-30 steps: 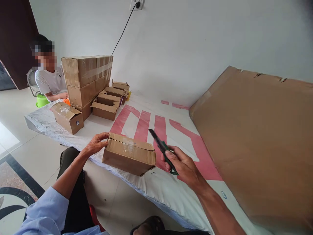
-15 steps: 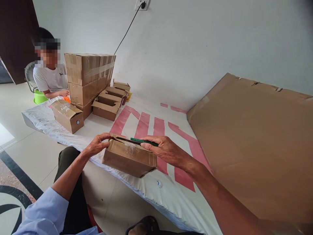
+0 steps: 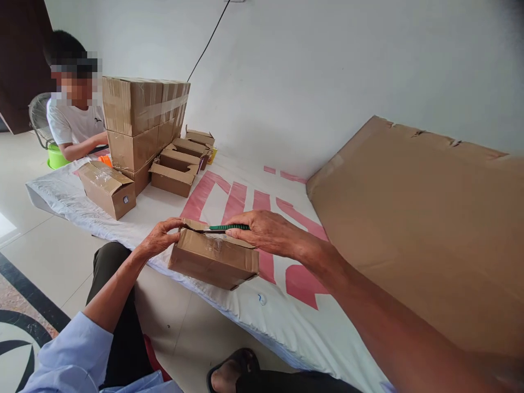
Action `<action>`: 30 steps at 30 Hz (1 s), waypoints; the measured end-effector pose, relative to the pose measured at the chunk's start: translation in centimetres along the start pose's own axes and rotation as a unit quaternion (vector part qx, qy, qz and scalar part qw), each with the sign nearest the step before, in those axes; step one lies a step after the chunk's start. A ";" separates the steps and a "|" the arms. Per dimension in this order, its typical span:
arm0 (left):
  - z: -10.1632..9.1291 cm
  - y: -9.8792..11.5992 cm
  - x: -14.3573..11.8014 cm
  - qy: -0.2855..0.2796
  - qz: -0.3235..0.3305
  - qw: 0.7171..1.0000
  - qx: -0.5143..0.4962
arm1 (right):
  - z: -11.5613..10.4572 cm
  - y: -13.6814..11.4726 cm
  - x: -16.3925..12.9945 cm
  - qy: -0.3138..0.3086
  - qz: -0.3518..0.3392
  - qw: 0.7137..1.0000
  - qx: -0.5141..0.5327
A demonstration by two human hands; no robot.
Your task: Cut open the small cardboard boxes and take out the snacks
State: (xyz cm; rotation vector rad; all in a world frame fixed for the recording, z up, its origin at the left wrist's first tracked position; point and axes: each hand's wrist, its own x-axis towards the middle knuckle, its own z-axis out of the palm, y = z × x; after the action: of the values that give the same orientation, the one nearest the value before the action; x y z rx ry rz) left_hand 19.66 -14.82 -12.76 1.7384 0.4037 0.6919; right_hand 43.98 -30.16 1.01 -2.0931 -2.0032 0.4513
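A small cardboard box (image 3: 215, 262) lies tilted at the near edge of the cloth-covered surface, with clear tape along its upper side. My left hand (image 3: 159, 238) grips the box's left top corner, fingers on the edge and thumb below. In my right hand (image 3: 262, 232) is a utility knife (image 3: 229, 227) with a green ribbed handle. Its dark, thin blade points left along the top seam of the box, where a flap gapes slightly. How deep the tip goes I cannot tell.
Stacked taped boxes (image 3: 143, 120) stand at the back left, with several open boxes (image 3: 174, 174) beside them and a single box (image 3: 108, 188) in front. A large cardboard sheet (image 3: 417, 234) leans at right. Across the surface, a person (image 3: 76, 120) sits behind the stack.
My right hand has drawn the knife a little to the left along the seam. My left hand keeps its grip. The whole view has shifted slightly.
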 end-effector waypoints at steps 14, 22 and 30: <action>-1.5 -1.4 0.6 -0.004 0.004 1.000 0.024 | -1.4 6.5 -5.3 0.006 0.073 0.997 -0.021; -1.7 -0.4 1.1 -0.054 -0.010 0.998 0.042 | 8.8 16.1 -12.3 0.246 0.200 0.933 0.172; -3.3 0.9 2.6 -0.171 -0.052 0.977 0.117 | 22.0 19.4 -15.0 0.336 0.309 0.890 0.009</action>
State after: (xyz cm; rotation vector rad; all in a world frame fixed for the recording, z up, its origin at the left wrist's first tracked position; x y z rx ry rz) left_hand 19.44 -11.03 -10.71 1.9993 0.3446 0.2677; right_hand 53.70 -47.53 -25.28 -2.3919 -0.9354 -0.1711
